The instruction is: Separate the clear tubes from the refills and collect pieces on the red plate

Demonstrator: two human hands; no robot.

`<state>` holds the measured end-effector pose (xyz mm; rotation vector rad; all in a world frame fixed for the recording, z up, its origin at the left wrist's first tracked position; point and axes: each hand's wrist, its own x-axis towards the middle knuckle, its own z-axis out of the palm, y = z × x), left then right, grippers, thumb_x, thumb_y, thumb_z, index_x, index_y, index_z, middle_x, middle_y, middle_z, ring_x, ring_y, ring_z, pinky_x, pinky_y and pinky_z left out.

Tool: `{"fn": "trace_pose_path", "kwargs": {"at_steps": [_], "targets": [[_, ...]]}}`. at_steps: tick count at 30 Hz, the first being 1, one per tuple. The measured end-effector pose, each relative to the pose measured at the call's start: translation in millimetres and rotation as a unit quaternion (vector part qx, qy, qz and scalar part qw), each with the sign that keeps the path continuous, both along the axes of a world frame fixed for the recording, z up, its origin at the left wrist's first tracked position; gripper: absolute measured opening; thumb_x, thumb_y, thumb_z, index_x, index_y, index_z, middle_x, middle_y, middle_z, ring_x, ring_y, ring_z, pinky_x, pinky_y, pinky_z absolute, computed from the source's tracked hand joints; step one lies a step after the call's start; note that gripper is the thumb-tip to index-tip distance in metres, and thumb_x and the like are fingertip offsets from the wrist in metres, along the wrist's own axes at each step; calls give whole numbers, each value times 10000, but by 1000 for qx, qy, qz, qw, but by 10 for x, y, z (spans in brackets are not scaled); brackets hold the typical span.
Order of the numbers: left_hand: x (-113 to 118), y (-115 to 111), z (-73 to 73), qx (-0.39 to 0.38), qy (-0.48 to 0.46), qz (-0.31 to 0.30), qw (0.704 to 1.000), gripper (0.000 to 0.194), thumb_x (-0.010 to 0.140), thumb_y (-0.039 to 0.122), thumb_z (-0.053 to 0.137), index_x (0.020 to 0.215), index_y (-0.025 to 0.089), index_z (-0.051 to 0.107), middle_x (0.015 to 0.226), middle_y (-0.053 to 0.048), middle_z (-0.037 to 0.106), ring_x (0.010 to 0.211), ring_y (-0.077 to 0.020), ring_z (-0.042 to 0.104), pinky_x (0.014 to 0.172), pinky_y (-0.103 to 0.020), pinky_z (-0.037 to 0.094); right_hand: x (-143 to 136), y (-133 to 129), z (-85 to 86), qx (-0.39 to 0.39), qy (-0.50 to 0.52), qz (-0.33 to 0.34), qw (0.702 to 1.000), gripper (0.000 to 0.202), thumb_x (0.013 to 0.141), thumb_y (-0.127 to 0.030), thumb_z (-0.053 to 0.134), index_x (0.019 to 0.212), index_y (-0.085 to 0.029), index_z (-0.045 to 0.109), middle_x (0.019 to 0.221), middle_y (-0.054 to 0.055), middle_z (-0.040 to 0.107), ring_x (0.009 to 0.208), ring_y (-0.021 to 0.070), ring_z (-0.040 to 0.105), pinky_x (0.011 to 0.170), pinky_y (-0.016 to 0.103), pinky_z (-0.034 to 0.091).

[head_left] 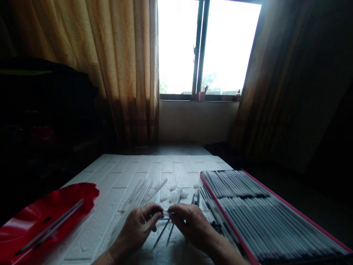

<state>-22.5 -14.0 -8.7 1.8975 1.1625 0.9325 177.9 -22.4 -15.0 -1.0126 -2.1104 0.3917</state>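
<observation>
My left hand (142,222) and my right hand (190,221) meet over the white table mat, fingertips pinched close together. Between them shows a small translucent piece (166,213), mostly hidden by the fingers. Just below it, a thin dark rod runs across from one hand to the other; I cannot tell which fingers grip it. Under the hands lie slim dark sticks (160,235). Beyond the left hand are several clear thin tubes (140,191). Small translucent pieces (174,197) are scattered past the fingertips.
On the right, a red-edged box (220,206) holds rows of clear, dark-ended sticks (264,221). More dark sticks (196,197) lie along its left side. A red wavy-rimmed tray (89,189) at left carries a few long clear tubes (55,224). Curtains and a window stand behind.
</observation>
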Motion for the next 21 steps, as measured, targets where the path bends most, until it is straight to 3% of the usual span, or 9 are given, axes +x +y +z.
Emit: {"fn": "trace_pose_path", "kwargs": {"at_steps": [5,9,17,21], "targets": [[12,-14,0,-5,-31,-1,999,227,801,368,583,843,164,677,654,-2,642,529,-130,616,519,-200,465,-8,-9,61,-38,-6,-16,999,143,819,-224,586,944,-196,649,772,32,697,676,147,630,621,214,418],[5,-27,-13,5,-47,10,999,214,791,352,599,867,168,679,667,-5,657,536,-132,621,537,-208,481,-19,-33,106,-53,-21,-40,998,101,736,-124,608,819,-179,588,730,17,656,652,140,595,589,210,393],[7,-35,21,20,-32,19,999,199,790,340,593,846,176,690,655,-1,664,526,-132,631,529,-205,488,-1,13,29,-20,-38,-30,999,65,823,-181,561,856,-196,615,775,24,675,700,148,618,633,219,406],[8,-35,24,21,-41,20,999,194,788,335,594,849,178,689,678,-5,679,527,-132,635,521,-202,494,-9,1,63,-14,-61,-27,998,199,899,-237,471,848,-203,661,763,46,681,689,153,633,625,222,418]]}}
